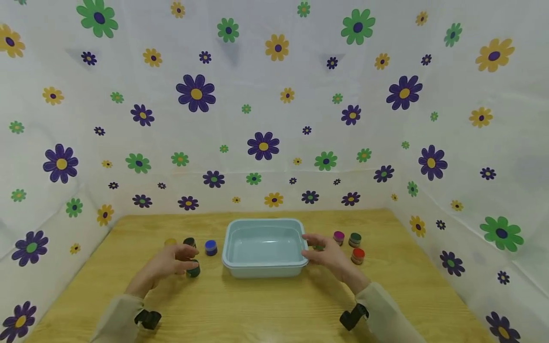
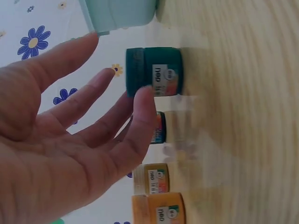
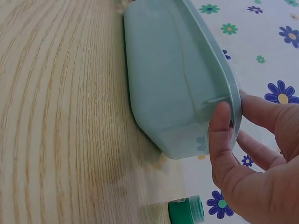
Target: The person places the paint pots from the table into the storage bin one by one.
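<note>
A light blue plastic basin stands on the table. My right hand grips its right rim; in the right wrist view the fingers lie on both sides of the basin's edge. On the left, my left hand is beside a dark green paint jar, its fingers spread and loosely bent. The left wrist view has one fingertip overlapping that jar; whether it touches cannot be told. Nothing is clasped in the left hand.
Left of the basin are a blue jar, another dark jar and a yellow jar. On the right stand magenta, green and red jars. A flowered cloth surrounds the wooden table.
</note>
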The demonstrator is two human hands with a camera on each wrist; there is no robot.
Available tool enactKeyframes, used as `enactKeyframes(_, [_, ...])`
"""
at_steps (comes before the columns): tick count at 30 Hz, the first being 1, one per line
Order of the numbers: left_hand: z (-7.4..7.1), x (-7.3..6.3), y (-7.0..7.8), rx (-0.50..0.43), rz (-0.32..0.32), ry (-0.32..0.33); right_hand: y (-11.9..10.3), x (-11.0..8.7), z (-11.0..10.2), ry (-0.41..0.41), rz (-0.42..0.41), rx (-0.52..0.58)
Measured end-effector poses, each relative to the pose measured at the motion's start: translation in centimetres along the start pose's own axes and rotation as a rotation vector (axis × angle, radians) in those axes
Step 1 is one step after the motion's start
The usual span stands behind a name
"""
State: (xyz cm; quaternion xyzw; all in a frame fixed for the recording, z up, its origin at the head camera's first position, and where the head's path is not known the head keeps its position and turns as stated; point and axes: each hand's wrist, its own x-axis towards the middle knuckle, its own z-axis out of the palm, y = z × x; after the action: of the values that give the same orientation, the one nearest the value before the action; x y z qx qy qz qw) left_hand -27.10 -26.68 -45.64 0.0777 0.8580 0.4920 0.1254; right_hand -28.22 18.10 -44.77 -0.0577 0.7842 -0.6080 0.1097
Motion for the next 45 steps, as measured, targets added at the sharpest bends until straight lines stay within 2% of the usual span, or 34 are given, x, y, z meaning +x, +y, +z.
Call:
enactKeyframes(2, [0.0,0.0,-0.4,-0.029,-0.017,-0.042,0.1,0.0,0.0,-0.004,0.013,0.000])
enactKeyframes(5, [-0.1,0.2,-0.8,-0.033,-0.026,-0.064,0.1,0.2,0.0,-0.005,0.014,-0.003])
enactKeyframes(13, [-0.1,0.9,-0.4,0.084,-0.046,-0.030,-0.6,0.5,-0.3,-0.046,0.028,0.023])
enactKeyframes(19, [0.3,1.1,-0.4,0.101,-0.081,0.005,-0.6,0.2,-0.4,-0.051,0.041,0.038])
enactKeyframes(21, [0.4,1.2,-0.6,0.085,-0.093,0.010,-0.5,0.2,-0.3,-0.042,0.052,0.051])
enactKeyframes(26, [0.3,1.3,-1.0,0.033,-0.084,-0.026,-0.2,0.1,-0.1,-0.021,0.070,0.083])
enactKeyframes(34, [-0.3,1.3,-0.6,-0.040,-0.022,-0.107,0.0,0.0,-0.3,-0.015,0.059,0.100])
enactKeyframes(43, [-0.9,1.2,-0.4,-0.100,-0.021,-0.117,-0.1,-0.2,-0.2,-0.015,0.059,0.094])
enactKeyframes(45, [-0.9,1.3,-0.4,-0.129,-0.003,-0.132,0.0,-0.2,-0.1,-0.013,0.056,0.090])
